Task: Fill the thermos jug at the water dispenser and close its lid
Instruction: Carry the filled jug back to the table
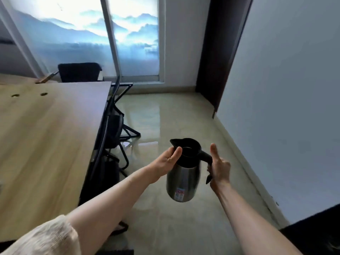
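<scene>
Over the floor beside the bench, the right hand has its fingers closed round the handle of the jug, carrying it upright, while the left hand, fingers open, steadies its uncapped rim.

This is looking like an office or meeting room. A long wooden bench with round cable holes is taking up the left side, black chairs are standing along it, and frosted glass panels printed with misty mountains are closing off the far end above a glossy tiled floor.
</scene>
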The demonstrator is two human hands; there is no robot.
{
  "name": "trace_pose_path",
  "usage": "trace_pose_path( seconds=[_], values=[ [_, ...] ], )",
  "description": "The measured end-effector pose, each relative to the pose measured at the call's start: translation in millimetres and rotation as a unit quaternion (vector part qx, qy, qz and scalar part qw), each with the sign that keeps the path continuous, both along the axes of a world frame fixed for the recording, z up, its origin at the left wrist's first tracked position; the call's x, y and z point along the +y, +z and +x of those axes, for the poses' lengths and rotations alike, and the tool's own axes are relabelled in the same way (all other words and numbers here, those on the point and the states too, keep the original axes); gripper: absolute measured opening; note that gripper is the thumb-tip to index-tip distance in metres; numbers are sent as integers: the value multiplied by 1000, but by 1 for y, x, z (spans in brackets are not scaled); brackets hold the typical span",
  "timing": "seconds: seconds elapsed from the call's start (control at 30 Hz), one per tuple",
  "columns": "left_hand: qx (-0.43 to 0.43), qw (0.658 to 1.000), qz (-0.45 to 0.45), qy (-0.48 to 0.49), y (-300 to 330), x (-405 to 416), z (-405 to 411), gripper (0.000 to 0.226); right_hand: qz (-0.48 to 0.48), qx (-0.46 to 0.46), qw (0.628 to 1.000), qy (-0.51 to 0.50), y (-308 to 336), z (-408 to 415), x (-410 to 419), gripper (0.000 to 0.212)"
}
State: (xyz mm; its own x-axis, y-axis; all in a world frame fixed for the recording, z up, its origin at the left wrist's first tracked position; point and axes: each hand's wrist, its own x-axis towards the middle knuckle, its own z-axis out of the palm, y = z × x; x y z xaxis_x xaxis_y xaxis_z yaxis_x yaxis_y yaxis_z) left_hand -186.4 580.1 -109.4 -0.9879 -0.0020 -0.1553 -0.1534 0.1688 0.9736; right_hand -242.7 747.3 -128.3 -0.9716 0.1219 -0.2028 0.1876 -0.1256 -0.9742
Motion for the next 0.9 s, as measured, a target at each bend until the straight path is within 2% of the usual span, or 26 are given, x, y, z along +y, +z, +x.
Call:
trace_pose_path(
  seconds=[0.03, 0.17, 0.23, 0.3, 0.37, 0.43, 0.53, 0.6, 0.63, 0.67, 0.73, 0.77, 0.83, 0.9],
  values=[
    [5, 999, -1, 47, 0, -31, 12, 44, 1, 2, 999, 46, 3, 0, -35, 61],
    [-3, 993, -16, 117, 17, -82, 37, 29, -15, 18, 994, 106, 12, -2, -101, 60],
    [6, 988, -13, 153, 30, -113, 55, 28, -14, 22, 987, 157, 18, 0, -140, 66],
    [31, 981, -24, 192, 36, -147, 74, 42, -19, 26, 979, 201, 25, 6, -185, 71],
    [42, 974, -16, 223, 41, -181, 95, 62, -24, 30, 973, 228, 32, 17, -226, 66],
    [42, 969, -19, 243, 48, -213, 119, 67, -16, 40, 968, 249, 39, 30, -269, 59],
    [35, 964, -13, 263, 44, -252, 144, 110, 82, 97, 954, 270, 59, 42, -317, 72],
    [42, 966, 2, 254, 33, -275, 149, 116, 144, 127, 943, 270, 74, 38, -341, 74],
    [36, 970, -5, 242, 33, -281, 150, 110, 154, 131, 943, 264, 79, 34, -348, 72],
    [37, 973, -12, 228, 35, -290, 147, 93, 151, 127, 946, 257, 87, 29, -354, 72],
    [54, 977, -21, 206, 52, -306, 142, 42, 137, 112, 954, 243, 105, 24, -364, 70],
    [61, 976, -17, 207, 67, -315, 140, 32, 119, 106, 958, 239, 116, 25, -371, 68],
    [91, 975, -37, 197, 90, -338, 135, 40, 70, 92, 967, 228, 135, 28, -386, 63],
    [103, 980, -47, 161, 114, -362, 135, 35, 39, 84, 973, 213, 145, 34, -406, 62]
  ],
)
